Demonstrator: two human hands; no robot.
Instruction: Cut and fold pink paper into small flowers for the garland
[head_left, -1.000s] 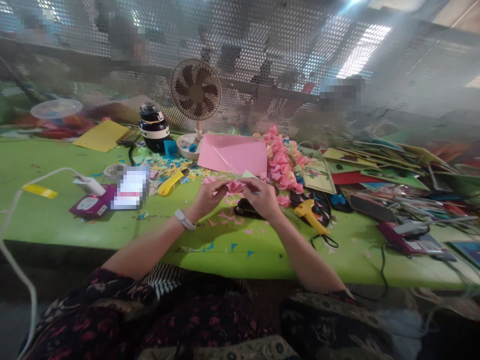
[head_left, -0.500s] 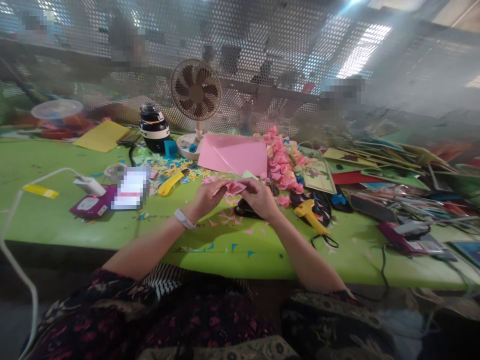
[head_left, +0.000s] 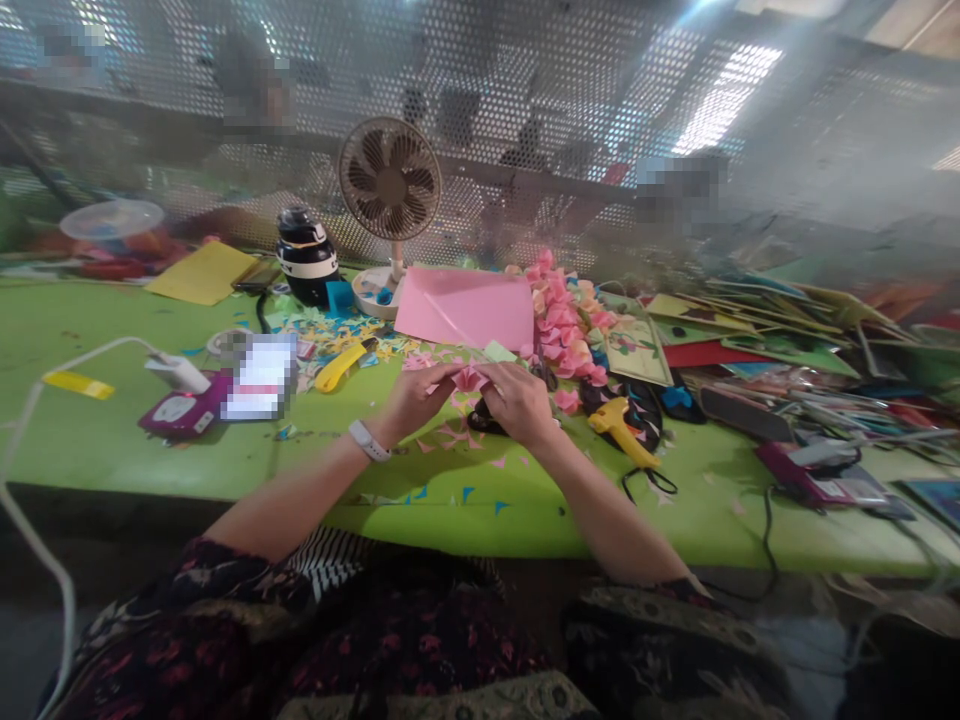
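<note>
Between my hands is a small pink paper flower [head_left: 469, 379], its folds spread. My left hand [head_left: 417, 402] pinches its left side, fingertips pressed together. On the other side my right hand [head_left: 519, 400] grips it with thumb and fingers. A black object [head_left: 484, 418], partly hidden by the right hand, lies under them, among pink paper scraps [head_left: 450, 436]. Just beyond the hands is a large pink paper sheet [head_left: 469, 308]. A heap of pink paper flowers [head_left: 561, 318] stands to its right.
A yellow glue gun [head_left: 621, 430] lies to the right, a yellow cutter [head_left: 341, 368] to the left. Farther left are a phone [head_left: 260, 378] and a purple power strip [head_left: 186, 408]. A fan [head_left: 391, 185] and a black jug [head_left: 308, 258] stand behind. Paper piles [head_left: 757, 320] cover the right side.
The pink paper flower has turned and its folds look more spread. My right fingers have shifted and lie more over it. Both hands stay in nearly the same place.
</note>
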